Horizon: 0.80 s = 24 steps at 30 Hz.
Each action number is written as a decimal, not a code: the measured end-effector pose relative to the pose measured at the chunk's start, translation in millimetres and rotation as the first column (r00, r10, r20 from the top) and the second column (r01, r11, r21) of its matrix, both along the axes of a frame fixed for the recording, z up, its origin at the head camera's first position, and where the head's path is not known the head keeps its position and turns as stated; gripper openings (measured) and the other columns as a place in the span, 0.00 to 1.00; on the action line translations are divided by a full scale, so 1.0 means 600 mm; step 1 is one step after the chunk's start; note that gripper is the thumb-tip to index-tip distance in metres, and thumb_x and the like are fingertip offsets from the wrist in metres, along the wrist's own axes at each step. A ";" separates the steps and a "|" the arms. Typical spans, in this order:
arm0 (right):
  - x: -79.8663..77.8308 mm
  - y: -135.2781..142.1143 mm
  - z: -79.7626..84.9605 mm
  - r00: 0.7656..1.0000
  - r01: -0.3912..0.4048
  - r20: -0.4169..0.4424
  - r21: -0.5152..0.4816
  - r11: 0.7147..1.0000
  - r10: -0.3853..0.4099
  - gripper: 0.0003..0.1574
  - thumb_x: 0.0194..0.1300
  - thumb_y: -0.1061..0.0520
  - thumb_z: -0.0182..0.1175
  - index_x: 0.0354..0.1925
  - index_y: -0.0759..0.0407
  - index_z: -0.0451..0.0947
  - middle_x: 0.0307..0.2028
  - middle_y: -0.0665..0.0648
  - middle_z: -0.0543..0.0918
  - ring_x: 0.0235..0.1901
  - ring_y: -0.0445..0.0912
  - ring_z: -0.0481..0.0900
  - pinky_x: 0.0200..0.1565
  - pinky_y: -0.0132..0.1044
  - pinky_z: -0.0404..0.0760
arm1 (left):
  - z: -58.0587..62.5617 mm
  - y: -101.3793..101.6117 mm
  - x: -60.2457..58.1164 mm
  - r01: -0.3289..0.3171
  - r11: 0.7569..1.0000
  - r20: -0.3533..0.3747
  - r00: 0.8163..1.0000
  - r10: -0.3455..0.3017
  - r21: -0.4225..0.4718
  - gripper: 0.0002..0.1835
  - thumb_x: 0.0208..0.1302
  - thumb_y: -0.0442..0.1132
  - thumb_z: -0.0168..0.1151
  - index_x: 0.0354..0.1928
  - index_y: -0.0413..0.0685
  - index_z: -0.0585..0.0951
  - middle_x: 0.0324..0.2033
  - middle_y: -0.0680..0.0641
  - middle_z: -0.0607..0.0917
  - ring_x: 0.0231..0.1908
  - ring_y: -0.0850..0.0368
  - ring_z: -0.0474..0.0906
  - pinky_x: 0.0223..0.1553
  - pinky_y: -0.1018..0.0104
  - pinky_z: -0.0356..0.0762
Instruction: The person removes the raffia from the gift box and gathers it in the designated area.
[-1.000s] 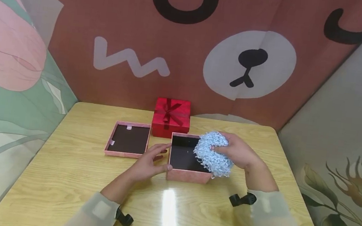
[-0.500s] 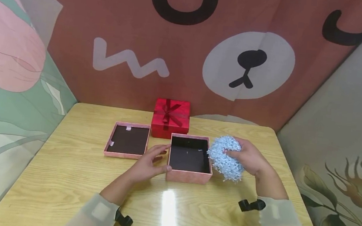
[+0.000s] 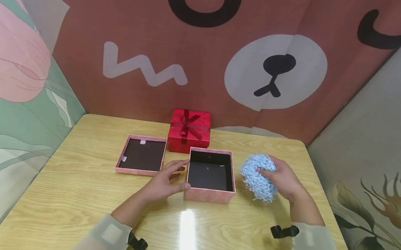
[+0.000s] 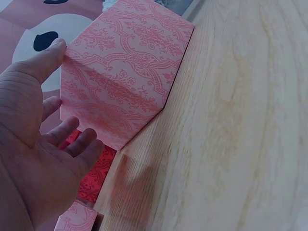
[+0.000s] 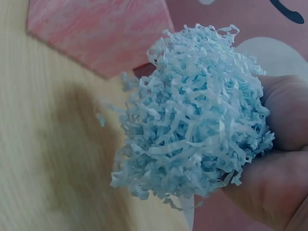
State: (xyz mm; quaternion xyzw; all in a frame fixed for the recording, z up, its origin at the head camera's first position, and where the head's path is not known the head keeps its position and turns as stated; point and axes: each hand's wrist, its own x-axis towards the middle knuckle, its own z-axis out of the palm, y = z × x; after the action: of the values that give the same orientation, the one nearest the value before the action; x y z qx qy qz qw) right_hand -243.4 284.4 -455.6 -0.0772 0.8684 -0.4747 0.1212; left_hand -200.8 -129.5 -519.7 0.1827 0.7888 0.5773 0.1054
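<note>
My right hand [image 3: 283,179] grips a clump of light blue shredded paper [image 3: 258,178], held over the table just right of a pink box. In the right wrist view the shredded paper [image 5: 192,115] fills the middle, with loose strands sticking out. The pink patterned box [image 3: 209,195] stands without its lid, and a few tiny scraps lie on its dark inside. At the box's left wall is my left hand [image 3: 166,181], fingers spread and relaxed. The left wrist view shows its thumb against the edge of the box [image 4: 120,67].
A pink box lid [image 3: 139,171] lies with its dark inside up, left of the box. Behind them stands a red gift box [image 3: 189,130] with a dark red ribbon bow. The wooden table [image 3: 77,193] meets printed walls at the back and sides.
My right hand has carried the shredded paper from above the pink box out to the right, uncovering the box's inside. The left hand has stayed at the box.
</note>
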 end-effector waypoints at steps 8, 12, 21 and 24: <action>0.004 0.028 -0.020 0.997 0.080 0.002 0.050 0.996 -0.080 0.45 0.74 0.47 0.64 0.77 0.67 0.60 0.75 0.68 0.65 0.76 0.66 0.57 0.72 0.67 0.61 | 0.000 0.000 0.000 -0.001 1.000 0.002 1.000 0.001 0.004 0.45 0.62 0.44 0.77 0.79 0.57 0.66 0.72 0.52 0.67 0.71 0.47 0.67 0.72 0.50 0.68; 0.006 0.039 -0.029 0.993 0.115 -0.017 0.069 0.991 -0.115 0.44 0.75 0.46 0.63 0.77 0.66 0.62 0.74 0.68 0.67 0.75 0.66 0.59 0.71 0.68 0.62 | 0.000 0.000 0.000 0.001 1.000 0.008 1.000 -0.001 0.003 0.45 0.62 0.45 0.77 0.79 0.55 0.65 0.72 0.52 0.67 0.71 0.47 0.67 0.72 0.49 0.68; 0.007 0.066 -0.061 0.981 0.194 -0.022 0.107 0.975 -0.192 0.45 0.76 0.46 0.61 0.78 0.68 0.58 0.75 0.72 0.63 0.74 0.70 0.58 0.70 0.69 0.62 | 0.001 0.000 0.000 0.005 1.000 0.005 1.000 -0.005 0.005 0.45 0.63 0.45 0.77 0.80 0.56 0.65 0.72 0.52 0.67 0.70 0.47 0.68 0.72 0.48 0.67; 0.007 0.075 -0.074 0.978 0.208 -0.033 0.144 0.967 -0.206 0.48 0.76 0.46 0.61 0.79 0.70 0.54 0.76 0.75 0.59 0.75 0.72 0.54 0.70 0.71 0.60 | 0.001 0.000 0.001 0.004 1.000 0.005 1.000 -0.004 0.003 0.45 0.63 0.45 0.77 0.80 0.56 0.65 0.72 0.52 0.68 0.70 0.47 0.68 0.72 0.48 0.68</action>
State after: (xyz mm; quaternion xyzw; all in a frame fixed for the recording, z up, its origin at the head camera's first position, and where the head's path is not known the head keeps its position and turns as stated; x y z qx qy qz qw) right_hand -239.4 329.6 -499.8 0.0187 0.9052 -0.4189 0.0687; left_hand -200.4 -129.3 -519.3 0.1830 0.7872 0.5789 0.1084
